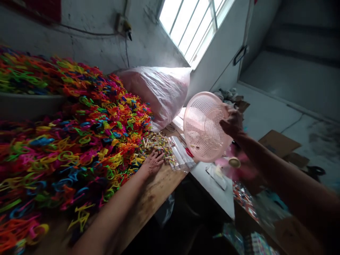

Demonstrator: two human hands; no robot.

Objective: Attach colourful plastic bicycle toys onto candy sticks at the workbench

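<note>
My right hand [231, 123] grips the rim of a pink perforated plastic basket [203, 125], held tilted in the air above the bench edge. My left hand [152, 162] lies flat, fingers spread, on the wooden bench [156, 191], touching a small heap of wrapped candies [158, 143]. Just left of that hand spreads a large pile of bright plastic rings and clips [79, 141] in several colours.
A pink plastic sack [156, 90] leans on the wall behind the candies. Clear plastic sheets [183, 156] lie at the bench corner. A white board [220, 184] with a blurred pink object [233, 166] sits below the basket. Cardboard [278, 141] lies on the floor.
</note>
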